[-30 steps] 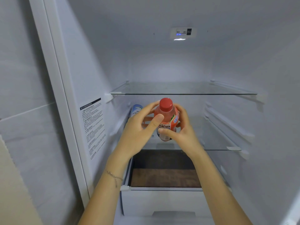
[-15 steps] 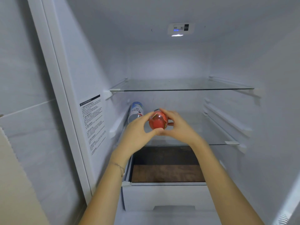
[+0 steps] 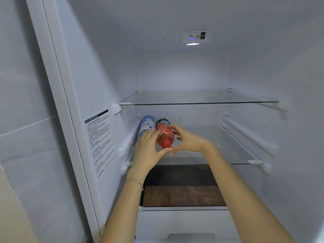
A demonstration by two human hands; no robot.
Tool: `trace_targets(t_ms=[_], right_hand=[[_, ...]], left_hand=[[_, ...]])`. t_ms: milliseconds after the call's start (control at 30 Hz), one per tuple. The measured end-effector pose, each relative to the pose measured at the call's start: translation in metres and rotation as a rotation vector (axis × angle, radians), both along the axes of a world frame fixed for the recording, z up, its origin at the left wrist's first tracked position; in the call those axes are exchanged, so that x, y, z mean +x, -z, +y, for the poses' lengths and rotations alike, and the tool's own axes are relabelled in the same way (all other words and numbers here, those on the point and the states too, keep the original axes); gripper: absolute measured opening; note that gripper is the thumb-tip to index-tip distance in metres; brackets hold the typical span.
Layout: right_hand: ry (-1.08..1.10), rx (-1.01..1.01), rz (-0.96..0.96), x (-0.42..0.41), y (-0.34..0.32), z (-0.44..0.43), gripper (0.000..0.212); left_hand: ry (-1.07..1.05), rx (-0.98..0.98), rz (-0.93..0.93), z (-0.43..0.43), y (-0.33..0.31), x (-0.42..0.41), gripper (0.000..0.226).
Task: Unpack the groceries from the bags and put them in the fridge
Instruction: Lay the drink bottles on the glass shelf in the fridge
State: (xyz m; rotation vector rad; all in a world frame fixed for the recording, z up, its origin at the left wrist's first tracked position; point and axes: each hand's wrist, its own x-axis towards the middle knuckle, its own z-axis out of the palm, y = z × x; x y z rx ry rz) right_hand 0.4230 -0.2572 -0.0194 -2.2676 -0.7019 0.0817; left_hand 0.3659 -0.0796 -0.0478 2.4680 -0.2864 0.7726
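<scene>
While the left hand point(image 3: 149, 148) and right hand point(image 3: 188, 141) curl round it, the red bottle point(image 3: 164, 135) lies cap-forward at the left edge of the shelf point(image 3: 236, 155), just beside a blue bottle point(image 3: 147, 124). Two items are in; release is pending; bags are unseen.

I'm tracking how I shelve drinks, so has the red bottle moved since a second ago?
Yes. The red bottle tipped from upright to lying cap-forward and went left, beside the blue-white bottle on the lower glass shelf.

Left wrist: thin silvery chain bracelet point(image 3: 135, 181), tiny links.
Forearms: both bare as far as they show.
Hands: left hand point(image 3: 149, 151) and right hand point(image 3: 188, 142) bare.
</scene>
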Motion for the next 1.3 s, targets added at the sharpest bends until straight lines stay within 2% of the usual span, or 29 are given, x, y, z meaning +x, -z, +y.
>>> trace_targets(t_ms=[67,200,333,667,833,967,1133,1300], right_hand=[[-0.001,0.015,0.004,0.004,0.003,0.0,0.104],[0.01,0.006,-0.045,0.012,0.006,0.007,0.107],[0.028,-0.001,-0.054,0.023,0.003,0.012,0.103],[0.077,0.016,-0.012,0.027,0.009,0.019,0.102],[0.234,-0.061,-0.157,-0.01,0.008,0.004,0.1],[0.468,-0.098,-0.301,-0.068,0.013,-0.025,0.085],[0.712,-0.009,-0.46,-0.16,0.015,-0.05,0.071],[0.907,-0.135,-0.556,-0.239,0.007,-0.069,0.072]], left_hand=[[0.007,-0.033,0.015,0.003,0.001,0.005,0.086],[-0.013,0.018,0.067,0.009,-0.001,0.013,0.086],[-0.059,0.03,0.093,0.01,-0.001,0.021,0.081],[-0.179,0.1,0.072,0.004,-0.004,0.026,0.077],[-0.159,0.131,0.045,0.007,-0.003,0.022,0.075],[-0.196,0.121,-0.073,-0.001,0.007,0.006,0.072],[0.027,0.065,-0.287,-0.04,0.02,-0.027,0.059],[0.295,0.004,-0.291,-0.087,0.014,-0.065,0.06]])
